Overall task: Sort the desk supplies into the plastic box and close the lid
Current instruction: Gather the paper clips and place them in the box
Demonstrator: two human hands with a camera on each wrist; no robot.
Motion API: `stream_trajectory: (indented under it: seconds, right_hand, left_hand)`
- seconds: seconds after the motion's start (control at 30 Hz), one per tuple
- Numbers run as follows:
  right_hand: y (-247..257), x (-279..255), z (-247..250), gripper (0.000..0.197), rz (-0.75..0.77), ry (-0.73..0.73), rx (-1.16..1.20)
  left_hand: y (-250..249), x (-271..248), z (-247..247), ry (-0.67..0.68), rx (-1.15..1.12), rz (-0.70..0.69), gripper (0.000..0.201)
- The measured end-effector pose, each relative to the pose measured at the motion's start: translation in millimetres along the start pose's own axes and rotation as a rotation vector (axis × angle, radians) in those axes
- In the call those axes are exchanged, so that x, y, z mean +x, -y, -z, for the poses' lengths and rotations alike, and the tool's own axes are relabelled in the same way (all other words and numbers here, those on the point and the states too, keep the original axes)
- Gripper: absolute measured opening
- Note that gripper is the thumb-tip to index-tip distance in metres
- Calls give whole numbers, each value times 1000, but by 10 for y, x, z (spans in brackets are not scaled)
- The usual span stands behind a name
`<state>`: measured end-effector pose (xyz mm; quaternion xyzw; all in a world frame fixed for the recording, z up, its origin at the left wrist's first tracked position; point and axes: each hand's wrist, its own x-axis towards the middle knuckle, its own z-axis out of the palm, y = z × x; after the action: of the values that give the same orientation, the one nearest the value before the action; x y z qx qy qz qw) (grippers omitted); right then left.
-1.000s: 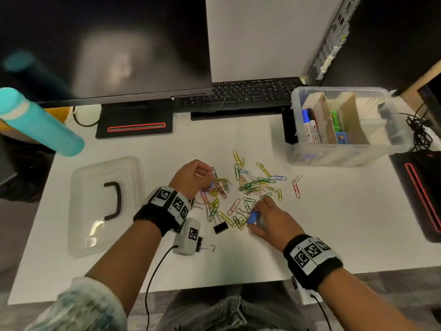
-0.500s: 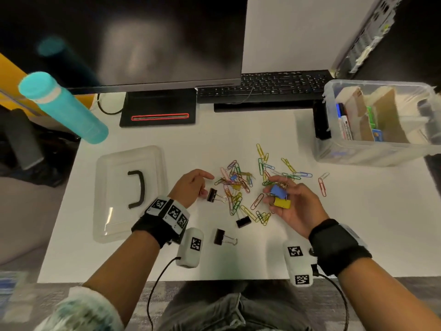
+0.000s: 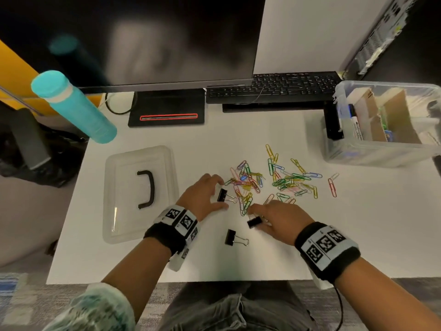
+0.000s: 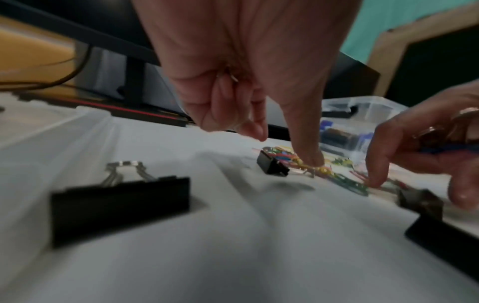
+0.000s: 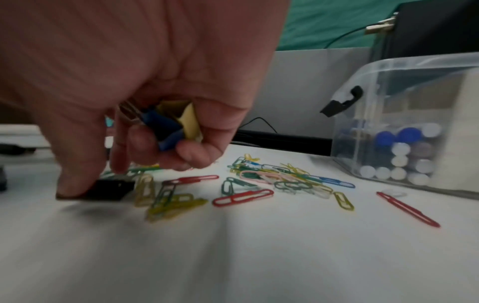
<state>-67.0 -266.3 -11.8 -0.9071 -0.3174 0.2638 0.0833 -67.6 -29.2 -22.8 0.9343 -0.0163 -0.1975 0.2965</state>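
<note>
Three black binder clips lie on the white desk beside a heap of coloured paper clips (image 3: 281, 180). My left hand (image 3: 219, 194) hovers over one black binder clip (image 3: 222, 195), index finger and thumb on either side of it; in the left wrist view one fingertip (image 4: 312, 162) touches its wire handle. My right hand (image 3: 257, 217) keeps a blue binder clip (image 5: 160, 129) and a yellow binder clip (image 5: 190, 123) in its curled fingers, while its thumb and forefinger touch a second black binder clip (image 3: 254, 222). The third black clip (image 3: 230, 237) lies free.
The clear plastic box (image 3: 381, 154) stands open at the right, with cardboard dividers and markers inside. Its lid (image 3: 124, 211) with a black handle lies at the left. A teal bottle (image 3: 74, 106), monitor stand (image 3: 167, 108) and keyboard (image 3: 274, 87) line the back.
My right hand has turned palm down, still holding the blue and yellow clips, and dropped onto a black clip. My left hand has closed in around another black clip.
</note>
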Motion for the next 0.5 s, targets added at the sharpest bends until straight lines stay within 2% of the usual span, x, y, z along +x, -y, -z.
stream_trajectory:
  seconds: [0.07, 0.1, 0.23, 0.4, 0.5]
  right_hand:
    - [16, 34, -17, 37, 20, 38, -80]
    - [9, 60, -29, 35, 31, 38, -103]
    - [-3, 88, -35, 30, 76, 29, -89]
    - [-160, -176, 253, 24, -41, -78, 280]
    - [-492, -469, 586, 22, -146, -239, 448]
  left_hand:
    - [22, 19, -15, 70, 99, -42, 60]
    - [30, 30, -23, 89, 129, -47, 59]
    - [-12, 72, 10, 106, 204, -25, 40]
    - [-254, 146, 148, 55, 142, -74, 37]
    - [-544, 223, 172, 17, 81, -130, 38]
